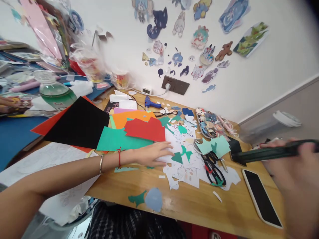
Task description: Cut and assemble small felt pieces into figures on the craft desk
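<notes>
My left hand (pixel 154 153) lies over the middle of the wooden desk, fingers spread and pointing right, at the lower edge of a red sheet (pixel 147 128) and beside white paper scraps. Just left of it is a green sheet (pixel 119 141). At the right edge, my right hand (pixel 294 162) is raised and blurred, its fingers closed round a long dark object (pixel 271 152) that I cannot identify. Green paper pieces (pixel 177 158) lie right of my left hand. Black-handled scissors (pixel 214 167) rest partly under pale green paper (pixel 223 146).
A phone (pixel 262 197) lies at the right front. A blue glue gun (pixel 152 103) and its cable sit at the back. Black card (pixel 79 124) overhangs the left side near a green bottle (pixel 56 93). A filled tray (pixel 208 122) stands at the back right.
</notes>
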{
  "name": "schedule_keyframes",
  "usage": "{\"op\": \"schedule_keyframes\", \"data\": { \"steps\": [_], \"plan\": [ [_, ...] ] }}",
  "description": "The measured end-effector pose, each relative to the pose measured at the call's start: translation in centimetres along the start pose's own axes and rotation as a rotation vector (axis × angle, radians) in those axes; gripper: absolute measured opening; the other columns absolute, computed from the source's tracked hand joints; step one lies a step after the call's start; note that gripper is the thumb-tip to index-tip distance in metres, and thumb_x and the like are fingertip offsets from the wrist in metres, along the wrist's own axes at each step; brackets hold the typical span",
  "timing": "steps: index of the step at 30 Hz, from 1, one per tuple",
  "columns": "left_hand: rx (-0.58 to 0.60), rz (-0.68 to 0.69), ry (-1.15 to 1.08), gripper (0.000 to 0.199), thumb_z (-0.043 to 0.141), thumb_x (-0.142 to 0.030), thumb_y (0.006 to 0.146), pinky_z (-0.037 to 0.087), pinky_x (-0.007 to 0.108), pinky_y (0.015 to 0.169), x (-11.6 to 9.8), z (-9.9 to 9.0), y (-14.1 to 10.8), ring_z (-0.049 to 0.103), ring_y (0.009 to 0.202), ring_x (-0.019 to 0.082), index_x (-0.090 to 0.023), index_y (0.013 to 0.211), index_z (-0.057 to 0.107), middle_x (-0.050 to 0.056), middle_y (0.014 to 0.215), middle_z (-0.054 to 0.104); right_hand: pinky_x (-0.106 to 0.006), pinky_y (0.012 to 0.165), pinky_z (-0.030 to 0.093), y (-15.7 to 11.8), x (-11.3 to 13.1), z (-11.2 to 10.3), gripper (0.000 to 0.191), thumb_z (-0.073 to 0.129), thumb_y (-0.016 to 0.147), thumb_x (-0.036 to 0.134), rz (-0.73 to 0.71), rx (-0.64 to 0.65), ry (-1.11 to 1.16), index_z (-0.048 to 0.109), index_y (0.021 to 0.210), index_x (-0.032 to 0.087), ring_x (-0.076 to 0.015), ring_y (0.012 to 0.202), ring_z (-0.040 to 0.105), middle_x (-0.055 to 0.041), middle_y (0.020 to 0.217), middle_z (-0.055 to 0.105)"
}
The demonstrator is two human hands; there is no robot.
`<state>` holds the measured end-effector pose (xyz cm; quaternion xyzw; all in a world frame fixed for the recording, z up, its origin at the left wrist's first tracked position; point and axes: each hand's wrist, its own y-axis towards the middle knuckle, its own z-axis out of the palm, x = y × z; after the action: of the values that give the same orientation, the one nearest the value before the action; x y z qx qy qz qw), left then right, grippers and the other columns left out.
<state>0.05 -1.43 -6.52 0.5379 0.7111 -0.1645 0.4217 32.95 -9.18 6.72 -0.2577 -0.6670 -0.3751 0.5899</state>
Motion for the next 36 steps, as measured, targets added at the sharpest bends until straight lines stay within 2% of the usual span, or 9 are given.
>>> {"op": "schedule_keyframes", "data": {
  "steps": [4,9,12,16,19,22,26,30,36],
  "plan": [
    [-0.106,-0.120,-0.243,0.038,0.049,-0.032,0.085,0.045,0.039,0.084,-3.3,1.4,3.1,0.054,0.102,0.021,-0.015,0.119,0.044,0.012,0.113,0.054,-0.038,0.072,0.046,-9.5,-4.2,4.2,0.019,0.049,0.081,0.042,0.149,0.294,0.359,0.052,0.079,0.024,-0.0112,0.060,0.045,0.0031,0.066,0.039],
    [-0.113,-0.261,-0.464,0.023,0.060,-0.029,0.078,0.051,0.027,0.059,-4.0,2.6,3.1,0.060,0.064,0.013,-0.012,0.093,0.057,0.001,0.074,0.063,-0.036,0.094,0.039,-15.1,-7.2,5.3,0.018,0.037,0.089,0.043,0.136,0.272,0.516,0.051,0.092,0.033,-0.0114,0.088,0.051,0.0018,0.088,0.047],
    [-0.232,-0.371,-0.540,0.019,0.062,-0.028,0.077,0.051,0.029,0.060,-3.1,2.5,1.7,0.061,0.062,0.013,-0.011,0.086,0.058,0.000,0.069,0.062,-0.038,0.097,0.038,-15.9,-8.6,2.8,0.015,0.050,0.083,0.040,0.204,0.327,0.425,0.057,0.096,0.034,-0.0146,0.101,0.052,0.0024,0.102,0.055],
    [-0.343,-0.449,-0.618,0.016,0.065,-0.025,0.073,0.051,0.027,0.059,-3.4,1.5,0.6,0.063,0.063,0.013,-0.011,0.079,0.059,0.000,0.067,0.064,-0.036,0.079,0.052,-15.9,-9.7,-0.7,0.024,0.071,0.067,0.020,0.346,0.506,0.200,0.067,0.090,0.023,-0.0211,0.089,0.061,-0.0049,0.098,0.065],
    [-0.387,-0.463,-0.652,0.014,0.067,-0.025,0.071,0.047,0.020,0.052,-4.4,0.7,0.6,0.063,0.059,0.013,-0.013,0.072,0.061,0.001,0.062,0.065,-0.039,0.080,0.051,-15.8,-9.0,-1.2,0.035,0.064,0.075,0.022,0.488,0.808,0.039,0.059,0.110,0.024,-0.0228,0.088,0.062,-0.0071,0.106,0.064],
    [-0.424,-0.458,-0.697,0.013,0.067,-0.026,0.069,0.042,0.017,0.045,-4.9,0.1,0.9,0.063,0.056,0.013,-0.014,0.068,0.060,0.001,0.059,0.065,-0.036,0.079,0.048,-16.2,-7.8,0.0,0.031,0.051,0.085,0.030,0.496,1.100,-0.055,0.052,0.116,0.023,-0.0185,0.081,0.062,-0.0069,0.103,0.064],
    [-0.464,-0.416,-0.796,0.017,0.068,-0.026,0.067,0.046,0.020,0.052,-4.6,0.1,1.0,0.062,0.058,0.014,-0.015,0.063,0.056,0.001,0.061,0.065,-0.026,0.060,0.046,-17.5,-7.0,1.9,0.021,0.049,0.085,0.034,0.429,1.026,-0.012,0.058,0.093,0.017,-0.0124,0.059,0.055,-0.0041,0.078,0.063],
    [-0.502,-0.405,-0.880,0.017,0.069,-0.025,0.065,0.051,0.024,0.058,-4.3,0.6,0.7,0.063,0.059,0.014,-0.015,0.064,0.055,0.000,0.062,0.064,-0.024,0.054,0.042,-18.2,-7.5,2.7,0.018,0.051,0.084,0.035,0.451,0.976,-0.017,0.055,0.086,0.017,-0.0101,0.053,0.051,-0.0019,0.073,0.060],
    [-0.546,-0.407,-0.889,0.018,0.069,-0.024,0.065,0.051,0.023,0.056,-4.3,0.8,0.5,0.062,0.058,0.013,-0.015,0.060,0.054,-0.001,0.060,0.062,-0.026,0.062,0.041,-17.5,-8.3,2.8,0.019,0.048,0.086,0.034,0.446,1.080,-0.028,0.054,0.090,0.016,-0.0118,0.060,0.053,-0.0040,0.078,0.060]
  ]
}}
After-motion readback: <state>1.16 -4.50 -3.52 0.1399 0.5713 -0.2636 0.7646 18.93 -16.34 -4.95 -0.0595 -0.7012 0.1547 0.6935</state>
